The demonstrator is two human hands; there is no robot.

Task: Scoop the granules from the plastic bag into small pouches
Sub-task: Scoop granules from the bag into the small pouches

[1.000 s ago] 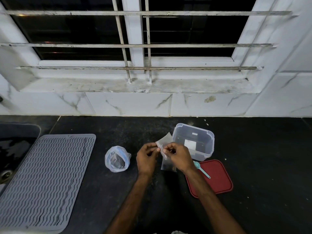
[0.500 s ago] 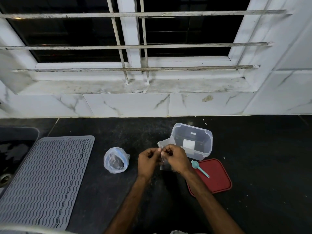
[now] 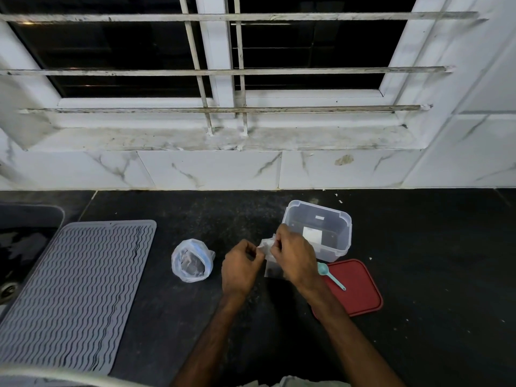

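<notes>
A small clear pouch [image 3: 268, 248] is held upright over the black counter, dark granules showing in its lower part. My left hand [image 3: 240, 268] pinches its top edge from the left. My right hand [image 3: 296, 256] pinches the same top edge from the right and covers much of the pouch. To the left stands an open plastic bag [image 3: 192, 260] with dark granules inside, its rim rolled down. A small teal scoop [image 3: 331, 275] lies on a red lid [image 3: 360, 289], just right of my right wrist.
A clear plastic container [image 3: 342, 241] stands open behind my right hand. A grey ribbed drying mat [image 3: 75, 289] covers the counter's left side, with a sink [image 3: 19, 241] beyond it. White tiled wall and barred window rise behind the counter.
Both hands stayed on the pouch's top; the upper part of the pouch has been folded or crumpled down between the fingers, so less of it sticks up. The camera shifted slightly.
</notes>
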